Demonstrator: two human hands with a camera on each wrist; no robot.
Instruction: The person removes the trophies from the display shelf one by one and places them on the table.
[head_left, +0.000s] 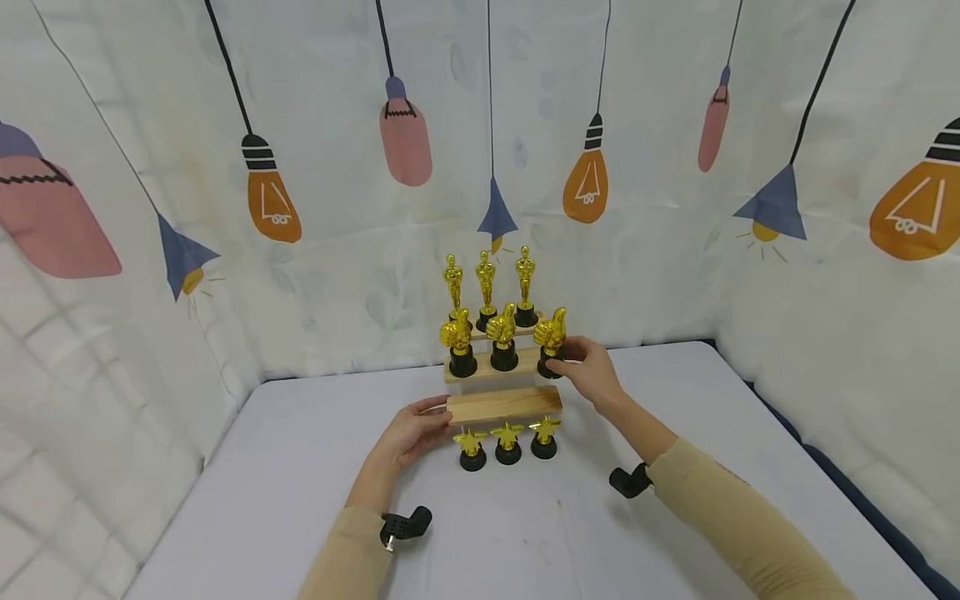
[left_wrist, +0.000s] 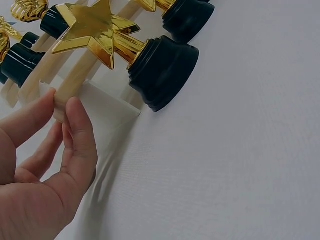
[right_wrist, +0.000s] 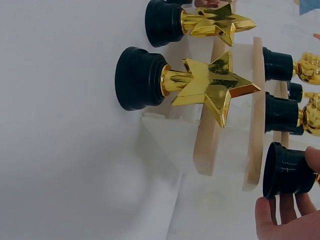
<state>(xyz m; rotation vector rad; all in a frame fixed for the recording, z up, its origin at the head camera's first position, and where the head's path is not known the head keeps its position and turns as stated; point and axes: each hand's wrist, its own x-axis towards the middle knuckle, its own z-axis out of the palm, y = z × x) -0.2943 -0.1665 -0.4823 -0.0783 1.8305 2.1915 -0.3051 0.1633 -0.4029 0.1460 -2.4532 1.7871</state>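
Note:
A stepped wooden stand (head_left: 506, 405) sits at the back of the white table. Its top step carries three gold statuettes (head_left: 486, 283) and its middle step three gold thumbs-up trophies. Three star trophies (head_left: 507, 442) on black bases stand on the table in front of the lowest step. My left hand (head_left: 441, 418) pinches the left end of the lowest step (left_wrist: 70, 85) between thumb and fingers, close to the nearest star trophy (left_wrist: 100, 30). My right hand (head_left: 573, 354) grips the black base (right_wrist: 286, 169) of the rightmost thumbs-up trophy (head_left: 552, 333) at the middle step's right end.
Fabric printed with lamps (head_left: 273, 196) walls in the table (head_left: 300, 475) at the back and on both sides. A dark edge (head_left: 825, 467) runs along the table's right side. Black wrist mounts (head_left: 405, 525) sit on both forearms.

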